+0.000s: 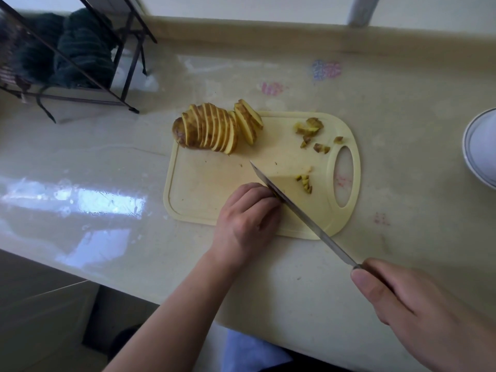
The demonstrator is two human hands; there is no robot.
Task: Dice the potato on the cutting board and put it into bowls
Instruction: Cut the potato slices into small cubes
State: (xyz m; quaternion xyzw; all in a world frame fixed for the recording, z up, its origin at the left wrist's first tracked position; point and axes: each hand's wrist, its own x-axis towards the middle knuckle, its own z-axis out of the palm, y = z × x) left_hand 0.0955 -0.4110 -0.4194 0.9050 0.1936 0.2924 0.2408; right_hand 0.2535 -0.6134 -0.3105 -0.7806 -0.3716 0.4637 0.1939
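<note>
A pale yellow cutting board [204,183] lies on the counter. At its far left corner stands a sliced potato [206,130], the slices leaning together, with a few more slices [248,120] beside it. Diced bits [308,130] lie near the board's handle hole, and a smaller pile of dice [306,181] sits right of the blade. My left hand [247,221] has curled fingers pressing down on a potato piece, almost wholly hidden, at the board's near edge. My right hand [418,312] grips the handle of a long knife [295,210], whose blade rests against my left fingertips.
A white bowl [480,149] shows partly at the right edge. A black wire rack [80,57] with dark cloths stands at the back left. The beige counter [402,130] has a raised back ledge and a front edge near my arms.
</note>
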